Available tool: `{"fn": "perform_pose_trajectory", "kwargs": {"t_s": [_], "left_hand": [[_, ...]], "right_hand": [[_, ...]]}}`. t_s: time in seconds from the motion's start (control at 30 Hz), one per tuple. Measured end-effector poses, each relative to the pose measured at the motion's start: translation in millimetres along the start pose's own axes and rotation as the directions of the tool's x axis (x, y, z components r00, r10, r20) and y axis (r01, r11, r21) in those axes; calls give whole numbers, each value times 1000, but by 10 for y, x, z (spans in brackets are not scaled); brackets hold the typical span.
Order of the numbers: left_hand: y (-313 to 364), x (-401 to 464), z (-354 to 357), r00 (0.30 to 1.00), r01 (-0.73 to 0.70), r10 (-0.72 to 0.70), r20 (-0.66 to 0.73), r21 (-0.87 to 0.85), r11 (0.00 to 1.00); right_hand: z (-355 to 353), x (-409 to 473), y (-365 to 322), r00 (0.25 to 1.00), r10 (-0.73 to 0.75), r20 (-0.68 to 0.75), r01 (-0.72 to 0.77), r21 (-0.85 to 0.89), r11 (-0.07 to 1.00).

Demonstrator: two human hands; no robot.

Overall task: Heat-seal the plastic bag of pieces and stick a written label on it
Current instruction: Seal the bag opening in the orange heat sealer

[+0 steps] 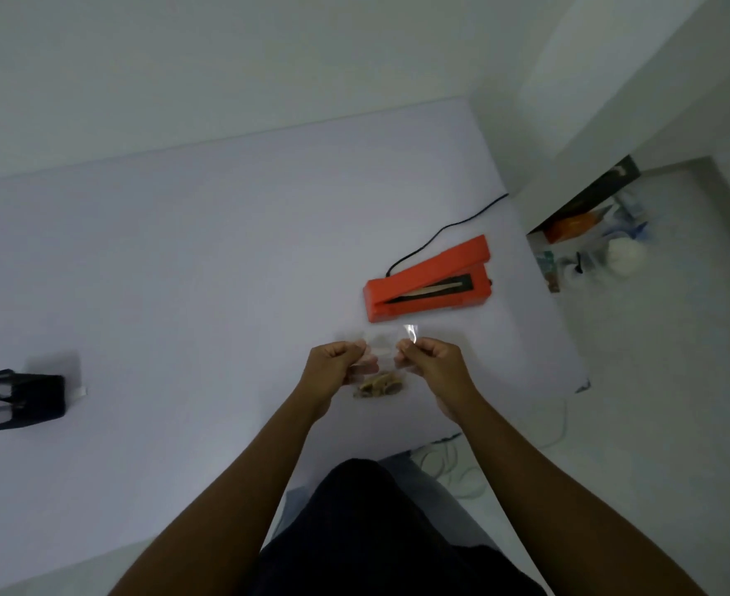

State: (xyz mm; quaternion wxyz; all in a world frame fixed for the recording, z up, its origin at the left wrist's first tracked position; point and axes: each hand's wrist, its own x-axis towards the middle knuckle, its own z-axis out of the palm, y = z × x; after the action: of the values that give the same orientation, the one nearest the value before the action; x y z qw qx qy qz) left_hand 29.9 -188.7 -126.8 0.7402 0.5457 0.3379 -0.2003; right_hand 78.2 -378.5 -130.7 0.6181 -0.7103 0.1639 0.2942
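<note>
We pinch plastic bag top taut between left hand and right hand, pieces hanging low; sealer just beyond right hand.

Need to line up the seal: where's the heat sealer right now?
In the head view the orange heat sealer lies on the white table, just beyond and right of the bag held by both hands, its arm raised.

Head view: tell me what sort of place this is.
Probably a small home or workshop packing bench: an orange heat sealer plugged in on a white table, both hands pinching a clear plastic bag, and a cluttered shelf beside it.
</note>
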Motion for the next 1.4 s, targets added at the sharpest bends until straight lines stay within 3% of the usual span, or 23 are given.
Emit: {"fn": "perform_pose_trajectory", "kwargs": {"t_s": [0.17,0.43,1.4], "left_hand": [[48,186,590,996,8,-10,-87,-21,1000],[86,397,976,982,-10,0,-187,-50,999],[78,744,1145,873,-14,-32,-486,-91,996]], "right_hand": [[-453,152,-80,999,12,-53,-7,88,996],[-905,472,-161,999,39,-30,-37,52,998],[-770,854,-212,987,57,-150,-52,37,998]]}}
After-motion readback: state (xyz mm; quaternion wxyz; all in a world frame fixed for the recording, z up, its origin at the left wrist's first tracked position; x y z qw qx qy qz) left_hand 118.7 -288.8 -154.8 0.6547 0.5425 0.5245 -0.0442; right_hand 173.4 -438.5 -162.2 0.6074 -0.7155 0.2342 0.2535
